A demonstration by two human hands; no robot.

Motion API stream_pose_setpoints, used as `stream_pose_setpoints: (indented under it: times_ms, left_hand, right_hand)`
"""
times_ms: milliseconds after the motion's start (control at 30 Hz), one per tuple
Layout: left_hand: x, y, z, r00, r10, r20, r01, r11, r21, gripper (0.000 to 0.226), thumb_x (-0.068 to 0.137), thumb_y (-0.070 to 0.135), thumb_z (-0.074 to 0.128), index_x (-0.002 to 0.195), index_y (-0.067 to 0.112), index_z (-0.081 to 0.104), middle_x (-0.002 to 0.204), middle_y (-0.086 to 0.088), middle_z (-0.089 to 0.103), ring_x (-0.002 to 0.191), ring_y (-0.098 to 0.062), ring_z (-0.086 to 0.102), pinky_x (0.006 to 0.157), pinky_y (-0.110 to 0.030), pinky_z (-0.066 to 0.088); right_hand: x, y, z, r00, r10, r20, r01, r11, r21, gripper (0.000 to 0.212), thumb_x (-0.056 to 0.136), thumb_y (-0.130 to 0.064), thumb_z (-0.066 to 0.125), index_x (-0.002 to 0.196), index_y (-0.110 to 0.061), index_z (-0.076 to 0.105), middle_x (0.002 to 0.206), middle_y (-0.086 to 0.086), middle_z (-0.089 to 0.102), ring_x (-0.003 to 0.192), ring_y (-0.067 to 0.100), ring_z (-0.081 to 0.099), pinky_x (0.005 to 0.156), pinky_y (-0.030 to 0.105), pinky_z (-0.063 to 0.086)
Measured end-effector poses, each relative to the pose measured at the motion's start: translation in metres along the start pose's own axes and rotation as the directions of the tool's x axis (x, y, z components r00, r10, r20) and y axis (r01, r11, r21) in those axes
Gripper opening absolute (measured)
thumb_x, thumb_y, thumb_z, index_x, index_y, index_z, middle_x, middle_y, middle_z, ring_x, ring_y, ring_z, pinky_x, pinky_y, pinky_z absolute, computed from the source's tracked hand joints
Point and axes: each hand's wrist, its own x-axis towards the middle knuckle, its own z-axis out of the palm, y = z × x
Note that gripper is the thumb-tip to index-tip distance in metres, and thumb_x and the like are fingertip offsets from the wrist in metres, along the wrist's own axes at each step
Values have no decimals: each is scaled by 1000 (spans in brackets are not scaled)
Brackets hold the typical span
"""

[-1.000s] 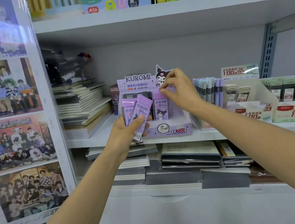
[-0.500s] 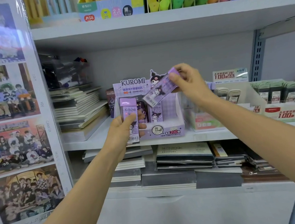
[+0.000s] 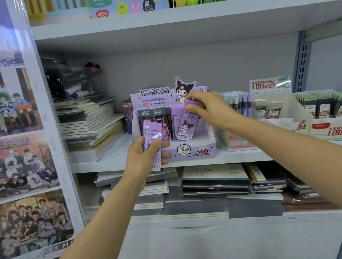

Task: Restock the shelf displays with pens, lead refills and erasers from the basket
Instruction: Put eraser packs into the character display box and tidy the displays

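Two purple lead refill packs are in play. The right hand [image 3: 213, 111] pinches one pack [image 3: 187, 123] by its cap end, thumb and fingertips curled on it. That pack is tilted, its barcode end down inside the Kuromi display box [image 3: 192, 150], toward the box's 3 o'clock side. The left hand [image 3: 145, 158] grips the other pack [image 3: 153, 144] upright, just in front of the box's 7 o'clock corner. It may be a small stack rather than one pack, since the fingers hide that.

The likeliest slip, as I judge it, comes from the tilt. Held only at the top, the pack could catch on the purple one already standing at its 9 o'clock and tip the row. The header card [image 3: 155, 94] at 12 o'clock sits close behind the knuckles and could be bent. Neither hand steadies the light cardboard box, so a firm push could slide it along the shelf [image 3: 109, 158].

Dark refill packs [image 3: 153, 118] fill the box's 10 o'clock part, leaving room only on the right. A notebook stack [image 3: 92, 126] lies at 9 o'clock of the box and a row of pens [image 3: 240, 101] stands close at 3 o'clock, crowding the right wrist. The basket is not in view.
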Motion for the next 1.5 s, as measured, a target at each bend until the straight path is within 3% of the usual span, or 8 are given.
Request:
stream_pose_setpoints:
  times_ms: [267,500,800,967,1133,1233,1400,1500]
  left_hand:
    - [1,-3,0,1000,-9,-9,9,1000,-22,21,100,14,52,117,5,60,99,-8,74,67,-17,71,60,-29,59]
    - [0,-3,0,1000,0,-3,0,1000,-26,23,100,15,52,118,4,61,101,-9,74,67,-16,71,60,-28,59]
    - [-2,0,-1,1000,-14,2,14,999,-36,25,99,15,53,121,3,59,101,-8,75,69,-17,71,62,-28,60]
    - [-5,3,-1,1000,-11,2,11,999,-37,25,99,15,54,120,4,59,102,-12,74,70,-18,71,63,-29,60]
    - [-8,12,-1,999,30,17,-30,999,-23,20,96,18,59,112,7,63,100,-14,73,73,-23,72,66,-31,61]
    - [-9,19,6,996,64,58,-63,998,-12,17,94,18,61,108,10,67,93,-14,73,76,-23,73,69,-32,60]
    - [-16,26,19,989,130,68,-132,991,22,16,90,12,66,106,8,69,96,-16,74,84,-25,71,76,-36,60]
    - [-15,24,18,967,250,-40,-228,930,287,22,91,21,67,112,15,61,103,0,72,93,-13,67,80,-28,54]
  right_hand:
    - [18,-13,8,994,15,106,-11,999,-36,32,94,-20,61,124,-8,63,119,9,65,103,18,57,84,21,37]
    - [3,-8,24,997,28,-77,-28,1000,-5,26,89,-17,67,112,-16,55,101,2,59,91,23,56,84,44,49]
    - [-2,-7,32,986,-94,-135,77,990,-121,37,90,-20,66,124,-12,55,120,2,58,113,17,52,92,24,39]
    - [-6,-6,34,992,-93,-87,76,982,-174,20,93,-20,61,108,-11,70,116,1,63,110,18,53,94,33,42]
    - [-10,-17,16,985,-5,-173,33,987,156,27,95,-19,59,121,-13,65,121,-1,65,114,12,56,101,29,44]
    - [-14,-37,14,999,29,-27,-15,913,407,34,94,-24,61,127,-15,60,120,-3,65,108,6,61,92,21,49]
    - [-20,-46,13,992,18,126,-74,885,459,19,94,-18,61,109,-8,68,100,7,71,93,19,67,86,35,55]
    - [-21,-39,1,991,103,80,-131,832,539,16,97,-14,57,107,-4,62,98,16,70,89,24,69,74,32,59]
